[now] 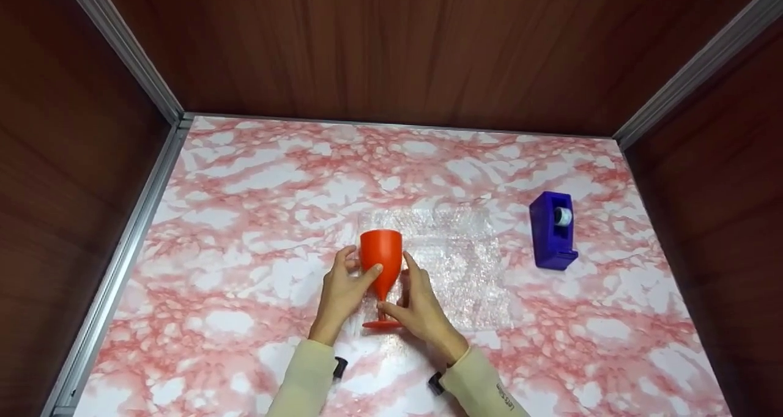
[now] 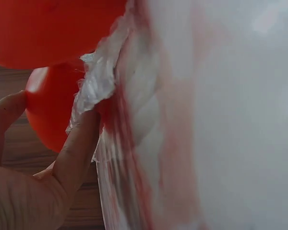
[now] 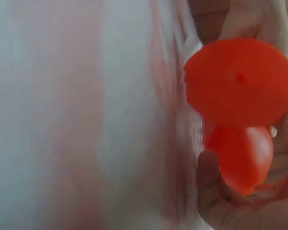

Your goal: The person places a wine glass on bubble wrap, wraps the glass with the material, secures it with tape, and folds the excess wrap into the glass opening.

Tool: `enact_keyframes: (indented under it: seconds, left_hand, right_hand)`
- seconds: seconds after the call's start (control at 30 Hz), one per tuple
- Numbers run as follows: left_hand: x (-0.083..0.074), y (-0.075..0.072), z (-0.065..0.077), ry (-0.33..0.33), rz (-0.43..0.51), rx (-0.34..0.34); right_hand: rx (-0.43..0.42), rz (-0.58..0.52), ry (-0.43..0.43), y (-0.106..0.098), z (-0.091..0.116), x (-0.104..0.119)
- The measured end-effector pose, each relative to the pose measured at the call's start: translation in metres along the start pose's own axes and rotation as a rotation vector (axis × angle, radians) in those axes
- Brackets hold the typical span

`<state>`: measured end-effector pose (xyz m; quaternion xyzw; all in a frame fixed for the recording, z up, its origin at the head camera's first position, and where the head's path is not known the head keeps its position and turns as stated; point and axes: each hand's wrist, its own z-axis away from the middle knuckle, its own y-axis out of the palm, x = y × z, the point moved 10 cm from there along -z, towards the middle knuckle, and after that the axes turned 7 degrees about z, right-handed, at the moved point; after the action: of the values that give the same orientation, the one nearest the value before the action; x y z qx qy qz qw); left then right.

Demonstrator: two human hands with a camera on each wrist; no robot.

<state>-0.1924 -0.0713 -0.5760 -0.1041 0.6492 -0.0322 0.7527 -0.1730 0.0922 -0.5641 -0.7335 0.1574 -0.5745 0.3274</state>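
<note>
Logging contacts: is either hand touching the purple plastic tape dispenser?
No, left hand and right hand hold the orange plastic goblet, the dispenser well apart.

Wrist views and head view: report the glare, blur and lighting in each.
Head: fairly sharp, glints across the clear plastic sheet, bright tabletop, dark side wall at left; left wrist: tabletop blurred, pale highlight on the orange goblet; right wrist: tabletop blurred, softer shine on the goblet's bowl.

1. Wears a pale cream left sleeve (image 1: 303, 377), ending at the wrist.
2. Wears a matching right sleeve (image 1: 477, 380) with small dark lettering (image 1: 505, 397) near its right edge.
3. Has a small black fitting (image 1: 340, 368) at the left wrist, a second black fitting (image 1: 435, 383) at the right.
4. Shows a bare left hand (image 1: 340, 291) and bare right hand (image 1: 424, 310).
</note>
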Motion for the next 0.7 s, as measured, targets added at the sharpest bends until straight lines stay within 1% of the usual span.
enact_keyframes:
  seconds: [0.23, 0.37, 0.57, 0.7]
  left_hand:
    - [-0.008, 0.005, 0.000, 0.033, -0.036, 0.007]
    - [-0.014, 0.007, 0.000, 0.065, -0.080, 0.006]
    - [-0.029, 0.009, 0.003, 0.180, -0.190, -0.033]
    - [-0.036, 0.013, 0.005, 0.230, -0.249, -0.042]
  right_hand:
    - [0.019, 0.013, -0.110, -0.008, 0.002, 0.008]
    - [0.032, 0.063, -0.152, -0.010, 0.001, 0.011]
    - [0.050, 0.146, -0.145, -0.011, -0.001, 0.011]
    - [0.014, 0.191, -0.178, -0.015, 0.000, 0.013]
